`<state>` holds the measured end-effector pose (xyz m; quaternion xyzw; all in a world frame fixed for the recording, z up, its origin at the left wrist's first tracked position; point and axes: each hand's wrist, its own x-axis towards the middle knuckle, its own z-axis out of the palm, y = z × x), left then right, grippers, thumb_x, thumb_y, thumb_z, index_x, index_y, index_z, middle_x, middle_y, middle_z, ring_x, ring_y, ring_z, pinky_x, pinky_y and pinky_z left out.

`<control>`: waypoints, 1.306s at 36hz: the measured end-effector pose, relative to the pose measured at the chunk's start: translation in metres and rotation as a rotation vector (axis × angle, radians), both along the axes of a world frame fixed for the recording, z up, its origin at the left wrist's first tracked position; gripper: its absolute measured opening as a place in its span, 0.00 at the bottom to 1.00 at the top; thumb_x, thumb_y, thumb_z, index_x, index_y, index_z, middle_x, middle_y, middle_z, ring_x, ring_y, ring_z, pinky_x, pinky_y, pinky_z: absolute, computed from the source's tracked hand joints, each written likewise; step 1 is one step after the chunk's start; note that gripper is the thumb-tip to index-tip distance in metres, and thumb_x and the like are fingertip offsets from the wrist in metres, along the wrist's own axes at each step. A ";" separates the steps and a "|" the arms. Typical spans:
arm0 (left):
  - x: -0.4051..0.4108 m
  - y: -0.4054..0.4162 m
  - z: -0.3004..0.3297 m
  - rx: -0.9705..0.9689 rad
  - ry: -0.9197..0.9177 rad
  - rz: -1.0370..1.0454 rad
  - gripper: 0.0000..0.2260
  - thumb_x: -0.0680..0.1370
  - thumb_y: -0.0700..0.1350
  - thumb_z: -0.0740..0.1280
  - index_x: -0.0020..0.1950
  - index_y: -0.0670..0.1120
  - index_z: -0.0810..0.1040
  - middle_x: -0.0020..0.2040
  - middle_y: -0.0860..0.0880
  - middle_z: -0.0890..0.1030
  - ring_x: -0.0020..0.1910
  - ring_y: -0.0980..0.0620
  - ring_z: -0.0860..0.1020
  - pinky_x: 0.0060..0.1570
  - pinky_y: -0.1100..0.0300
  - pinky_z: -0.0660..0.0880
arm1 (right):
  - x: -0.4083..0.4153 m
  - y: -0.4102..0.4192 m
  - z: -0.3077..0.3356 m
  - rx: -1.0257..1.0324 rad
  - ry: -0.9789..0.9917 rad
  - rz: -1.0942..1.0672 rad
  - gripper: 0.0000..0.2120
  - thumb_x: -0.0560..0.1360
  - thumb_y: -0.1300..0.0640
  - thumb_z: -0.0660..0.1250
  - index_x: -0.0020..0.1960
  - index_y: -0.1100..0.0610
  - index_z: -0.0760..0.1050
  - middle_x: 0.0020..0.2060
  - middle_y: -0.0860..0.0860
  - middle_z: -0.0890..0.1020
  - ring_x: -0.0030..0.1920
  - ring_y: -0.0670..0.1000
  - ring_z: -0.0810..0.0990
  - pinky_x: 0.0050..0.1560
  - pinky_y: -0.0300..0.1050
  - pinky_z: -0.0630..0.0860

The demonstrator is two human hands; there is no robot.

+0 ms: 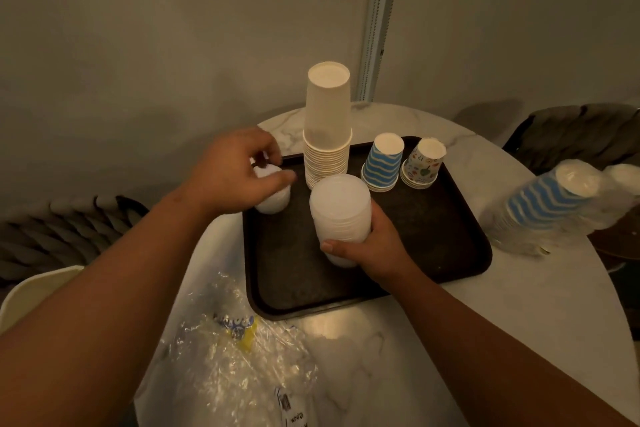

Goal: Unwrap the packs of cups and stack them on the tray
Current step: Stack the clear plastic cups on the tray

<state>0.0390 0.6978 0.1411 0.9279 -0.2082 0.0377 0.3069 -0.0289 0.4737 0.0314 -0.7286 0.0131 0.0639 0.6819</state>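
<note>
While the right hand (372, 246) clamps a translucent white cup stack (341, 215) upside down on the dark tray (433, 229) at frame centre, the left hand (235, 173) curls over a small white cup (273, 199), partly hiding it. Cream (327, 125), striped (382, 163) and patterned (424, 163) stacks stand behind; a wrapped pack (550, 204) lies right, crumpled wrap (239, 357) on the counter (519, 305) below.

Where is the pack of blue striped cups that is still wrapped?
In the head view, the wrapped pack of blue striped cups lies on the marble table at the far right, just off the right edge of the dark tray.
</note>
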 end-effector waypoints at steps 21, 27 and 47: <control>-0.032 -0.064 0.035 0.308 0.287 -0.193 0.37 0.68 0.57 0.77 0.74 0.58 0.65 0.70 0.55 0.71 0.66 0.52 0.71 0.64 0.56 0.71 | -0.005 0.001 0.007 -0.001 -0.011 0.043 0.36 0.56 0.58 0.84 0.59 0.41 0.73 0.55 0.46 0.82 0.56 0.45 0.80 0.54 0.46 0.79; -0.032 -0.066 0.036 0.288 0.293 -0.171 0.37 0.68 0.56 0.77 0.73 0.58 0.64 0.70 0.55 0.71 0.66 0.52 0.71 0.61 0.58 0.71 | -0.004 0.002 0.011 0.022 -0.024 0.057 0.36 0.58 0.64 0.82 0.60 0.45 0.73 0.55 0.47 0.82 0.55 0.44 0.80 0.51 0.39 0.79; -0.027 -0.047 0.048 0.071 0.228 -0.102 0.34 0.67 0.51 0.78 0.71 0.58 0.68 0.63 0.59 0.73 0.60 0.60 0.72 0.57 0.65 0.70 | 0.004 0.010 0.009 0.042 -0.063 0.000 0.39 0.53 0.48 0.82 0.61 0.37 0.72 0.57 0.45 0.81 0.58 0.46 0.79 0.57 0.51 0.78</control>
